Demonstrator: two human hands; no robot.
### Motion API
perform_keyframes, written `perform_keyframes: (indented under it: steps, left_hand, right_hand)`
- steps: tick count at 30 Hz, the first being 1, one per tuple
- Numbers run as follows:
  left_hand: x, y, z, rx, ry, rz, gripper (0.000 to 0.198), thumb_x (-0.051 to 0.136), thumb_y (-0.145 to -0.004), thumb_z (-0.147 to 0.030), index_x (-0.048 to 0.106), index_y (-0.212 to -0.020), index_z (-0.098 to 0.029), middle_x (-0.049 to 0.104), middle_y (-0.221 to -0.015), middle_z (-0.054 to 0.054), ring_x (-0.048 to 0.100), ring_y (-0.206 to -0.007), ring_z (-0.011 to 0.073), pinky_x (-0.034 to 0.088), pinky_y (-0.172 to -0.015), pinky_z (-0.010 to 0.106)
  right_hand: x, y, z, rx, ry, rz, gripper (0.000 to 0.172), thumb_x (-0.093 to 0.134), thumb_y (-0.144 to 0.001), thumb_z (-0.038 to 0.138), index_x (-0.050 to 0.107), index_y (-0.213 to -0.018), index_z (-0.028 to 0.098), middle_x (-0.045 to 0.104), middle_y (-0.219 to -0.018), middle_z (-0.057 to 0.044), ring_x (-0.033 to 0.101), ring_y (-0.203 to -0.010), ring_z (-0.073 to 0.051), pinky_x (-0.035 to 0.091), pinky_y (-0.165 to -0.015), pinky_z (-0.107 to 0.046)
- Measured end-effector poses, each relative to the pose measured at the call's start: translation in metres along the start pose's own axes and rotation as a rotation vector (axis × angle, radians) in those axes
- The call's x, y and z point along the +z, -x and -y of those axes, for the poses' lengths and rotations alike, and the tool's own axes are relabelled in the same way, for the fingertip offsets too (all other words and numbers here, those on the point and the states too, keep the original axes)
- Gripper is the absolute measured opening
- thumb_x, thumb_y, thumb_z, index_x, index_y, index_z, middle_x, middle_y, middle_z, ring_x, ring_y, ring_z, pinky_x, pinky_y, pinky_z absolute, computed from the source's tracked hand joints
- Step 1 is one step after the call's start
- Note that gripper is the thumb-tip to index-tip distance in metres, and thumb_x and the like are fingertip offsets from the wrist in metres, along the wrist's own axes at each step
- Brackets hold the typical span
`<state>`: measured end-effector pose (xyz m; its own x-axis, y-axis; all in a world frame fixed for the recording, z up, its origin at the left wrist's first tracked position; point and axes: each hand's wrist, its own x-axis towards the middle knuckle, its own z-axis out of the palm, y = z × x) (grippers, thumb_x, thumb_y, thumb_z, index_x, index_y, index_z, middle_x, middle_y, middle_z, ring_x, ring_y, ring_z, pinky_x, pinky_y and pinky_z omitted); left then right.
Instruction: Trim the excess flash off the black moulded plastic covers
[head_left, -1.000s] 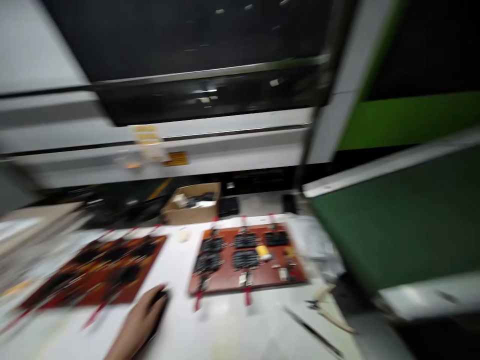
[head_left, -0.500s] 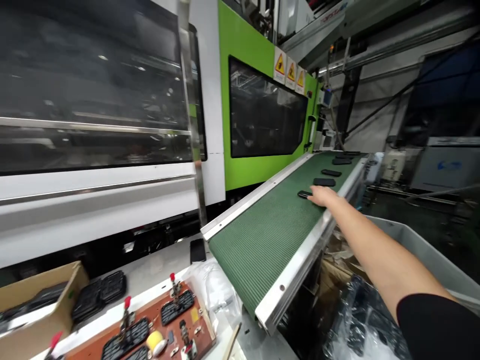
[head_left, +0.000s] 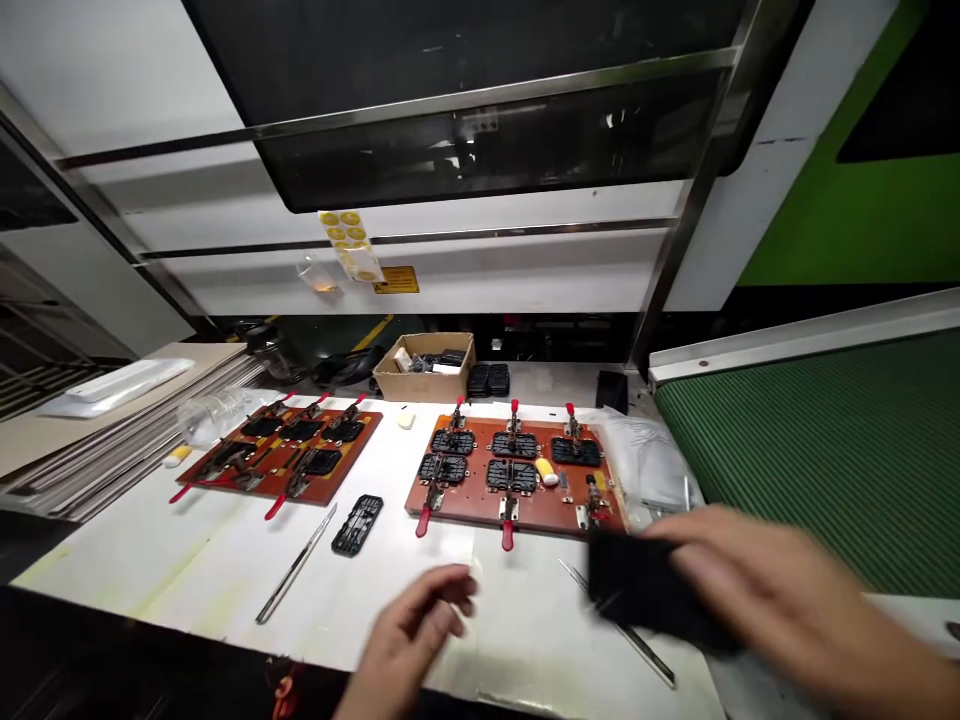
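My right hand (head_left: 757,590) is closed round a flat black plastic part (head_left: 637,585) and holds it low over the white table's right end, just in front of the right red fixture board (head_left: 517,470). The hand and part are smeared by motion. My left hand (head_left: 420,625) hovers near the table's front edge, fingers loosely curled and apart, with nothing in it. A second black part (head_left: 358,524) lies loose on the table between the two boards. The left red fixture board (head_left: 283,450) holds several black parts under red-handled clamps.
A green conveyor belt (head_left: 817,450) slopes up at the right. A metal tool (head_left: 296,565) lies front left, another thin rod (head_left: 637,645) under my right hand. A cardboard box (head_left: 425,366) stands at the back. Flat sheets (head_left: 112,430) are stacked on the left.
My right hand has come back from the conveyor belt with a black part and is now over the table. The view has swung from the belt back to the fixture boards. My left hand has lifted off the table.
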<state>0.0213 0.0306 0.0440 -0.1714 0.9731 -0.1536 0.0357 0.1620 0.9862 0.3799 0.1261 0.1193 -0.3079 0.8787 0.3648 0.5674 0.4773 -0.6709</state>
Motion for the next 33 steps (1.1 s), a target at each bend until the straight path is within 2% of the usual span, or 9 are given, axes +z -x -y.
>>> perform_keyframes:
  steps: [1,3,7,10,13,17,22,27,33]
  left_hand:
    - [0.02,0.004,0.001,-0.034,0.092,0.121,0.071,0.078,-0.07,-0.08,0.08,-0.119,-0.027,0.079,-0.106,0.015,0.073,-0.09,0.0333,0.06,-0.081,0.044]
    - [0.046,0.009,0.007,-0.091,0.189,0.161,0.065,0.081,-0.07,-0.075,0.081,-0.114,-0.027,0.078,-0.102,0.013,0.072,-0.094,0.0321,0.058,-0.083,0.041]
    - [0.047,0.004,0.028,-0.237,0.193,-0.044,0.043,0.085,-0.073,-0.064,0.078,-0.095,-0.028,0.072,-0.081,0.004,0.068,-0.075,0.0243,0.054,-0.067,0.033]
    - [0.038,-0.019,0.033,-0.215,0.142,-0.187,0.051,0.081,-0.076,-0.067,0.076,-0.106,-0.027,0.075,-0.089,0.004,0.07,-0.079,0.025,0.054,-0.064,0.031]
    - [0.046,-0.062,0.016,-0.042,-0.019,-0.151,0.053,0.072,-0.086,-0.064,0.073,-0.12,-0.023,0.078,-0.112,0.01,0.074,-0.1,0.0286,0.059,-0.078,0.034]
    - [0.088,-0.137,-0.018,0.178,-0.311,0.003,0.046,0.066,-0.093,-0.043,0.069,-0.135,-0.023,0.076,-0.129,0.01,0.072,-0.114,0.0283,0.057,-0.098,0.038]
    - [0.156,-0.206,-0.029,0.224,-0.59,0.238,0.036,0.068,-0.09,-0.022,0.077,-0.126,-0.025,0.082,-0.104,0.005,0.076,-0.093,0.0253,0.059,-0.089,0.037]
    - [0.196,-0.222,-0.016,0.323,-0.852,0.403,0.035,0.069,-0.093,-0.017,0.072,-0.127,-0.019,0.081,-0.111,0.008,0.076,-0.094,0.0223,0.059,-0.092,0.04]
    - [0.205,-0.216,-0.018,0.541,-1.149,0.42,0.032,0.061,-0.096,-0.017,0.075,-0.125,-0.019,0.076,-0.125,0.014,0.069,-0.116,0.0307,0.051,-0.104,0.041]
  right_hand:
    - [0.025,0.007,0.014,-0.064,-0.051,0.185,0.025,0.062,-0.102,0.045,0.081,-0.113,0.032,0.079,-0.106,-0.012,0.076,-0.095,-0.026,0.061,-0.085,-0.039]
    - [0.076,0.018,0.032,-0.112,-0.161,0.429,0.027,0.056,-0.105,0.037,0.077,-0.122,0.033,0.08,-0.109,-0.007,0.075,-0.099,-0.024,0.059,-0.092,-0.037]
    - [0.135,0.04,0.015,0.209,-0.324,0.201,0.035,0.053,-0.106,0.049,0.07,-0.128,0.027,0.078,-0.1,-0.004,0.074,-0.095,-0.021,0.058,-0.087,-0.029]
    - [0.136,0.064,-0.018,0.42,-0.313,0.048,0.038,0.05,-0.107,0.051,0.07,-0.125,0.024,0.077,-0.091,-0.003,0.074,-0.088,-0.02,0.057,-0.08,-0.026]
    - [0.138,0.085,-0.043,0.454,-0.224,0.006,0.031,0.05,-0.107,0.043,0.071,-0.119,0.023,0.075,-0.085,-0.002,0.073,-0.081,-0.019,0.056,-0.074,-0.027]
    - [0.162,0.103,-0.057,0.164,-0.03,-0.032,0.025,0.046,-0.105,0.022,0.071,-0.111,0.022,0.074,-0.086,-0.004,0.069,-0.081,-0.021,0.052,-0.081,-0.035]
    - [0.174,0.105,-0.061,0.017,0.066,-0.106,0.024,0.047,-0.101,0.01,0.066,-0.11,0.021,0.072,-0.087,-0.004,0.065,-0.08,-0.021,0.045,-0.081,-0.038]
    - [0.166,0.101,-0.06,0.024,0.072,-0.118,0.024,0.048,-0.097,0.008,0.065,-0.106,0.021,0.071,-0.085,-0.002,0.062,-0.078,-0.022,0.041,-0.076,-0.037]
    - [0.168,0.1,-0.064,0.047,0.012,-0.176,0.022,0.048,-0.096,0.008,0.064,-0.102,0.023,0.069,-0.081,-0.001,0.06,-0.077,-0.021,0.037,-0.077,-0.036]
